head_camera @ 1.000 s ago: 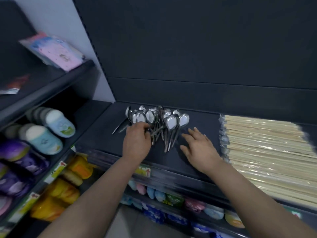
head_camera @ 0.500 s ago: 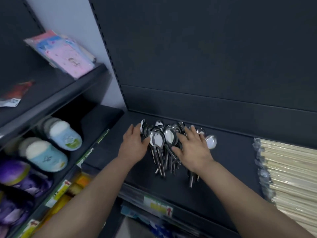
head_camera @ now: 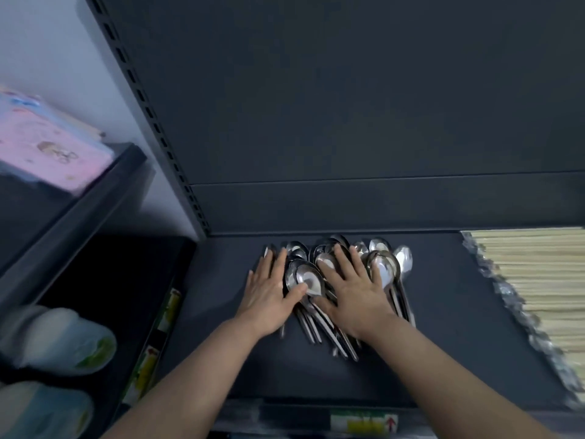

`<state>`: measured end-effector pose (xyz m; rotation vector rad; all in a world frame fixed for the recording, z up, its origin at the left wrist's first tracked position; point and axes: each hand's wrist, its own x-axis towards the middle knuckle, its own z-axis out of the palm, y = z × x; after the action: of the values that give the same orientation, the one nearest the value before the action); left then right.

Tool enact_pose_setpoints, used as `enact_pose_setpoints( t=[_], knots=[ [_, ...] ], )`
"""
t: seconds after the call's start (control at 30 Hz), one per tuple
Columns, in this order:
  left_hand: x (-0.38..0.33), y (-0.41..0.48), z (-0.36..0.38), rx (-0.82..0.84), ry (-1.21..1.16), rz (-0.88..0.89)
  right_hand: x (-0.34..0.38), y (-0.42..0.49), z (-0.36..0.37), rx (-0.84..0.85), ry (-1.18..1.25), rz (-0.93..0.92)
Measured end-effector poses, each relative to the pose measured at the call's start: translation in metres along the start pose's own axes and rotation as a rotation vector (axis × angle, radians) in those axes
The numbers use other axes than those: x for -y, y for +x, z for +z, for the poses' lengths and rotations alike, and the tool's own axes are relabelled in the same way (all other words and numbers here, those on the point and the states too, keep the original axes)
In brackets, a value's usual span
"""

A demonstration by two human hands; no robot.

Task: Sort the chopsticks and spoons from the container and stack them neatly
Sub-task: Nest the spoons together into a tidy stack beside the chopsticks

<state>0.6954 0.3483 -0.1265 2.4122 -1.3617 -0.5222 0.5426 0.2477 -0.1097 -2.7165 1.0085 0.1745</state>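
"While both palms lie flat on the dark shelf (head_camera: 443,327), where does the pile of spoons (head_camera: 384,274) sit?"

"Middle of the frame, with the bowls toward the back panel and the handles fanned toward the lower edge. It lies mostly under and between the two."

"How does the left hand (head_camera: 269,293) lie?"

"At the pile's left edge, fingers straight and close together over the leftmost bowls. Its thumb touches the rim of a bowl in the gap between the hands."

"And the right hand (head_camera: 351,289)?"

"Spread wide on top of the pile, fingertips on the bowls and palm over the handles. A few spoons lie uncovered just right of its little finger. Neither hand curls round anything."

"The chopsticks (head_camera: 538,274)?"

"Wrapped and stacked at the right edge of the frame on the same shelf — well apart from both hands. Blurred pale slippers (head_camera: 63,340) fill the lower left, and a pink packet (head_camera: 47,150) lies upper left."
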Motion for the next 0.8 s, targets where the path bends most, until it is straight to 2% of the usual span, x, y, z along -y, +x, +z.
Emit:
enact_pose_setpoints(
  t=[0.4,0.6,0.7,0.8],
  knots=[
    [-0.067,0.01,0.036,-0.007,0.034,0.012,-0.062,-0.021,-0.009,0.001,-0.143,0.03],
    [-0.098,0.013,0.05,-0.036,0.02,-0.011,-0.092,-0.032,-0.02,0.022,-0.098,0.047],
    [-0.097,0.011,0.045,-0.019,-0.076,0.027,-0.097,-0.033,-0.02,-0.006,-0.027,0.029],
    [-0.087,0.012,0.03,-0.075,-0.242,0.027,-0.095,-0.035,-0.019,-0.145,0.098,-0.003]
  ],
)
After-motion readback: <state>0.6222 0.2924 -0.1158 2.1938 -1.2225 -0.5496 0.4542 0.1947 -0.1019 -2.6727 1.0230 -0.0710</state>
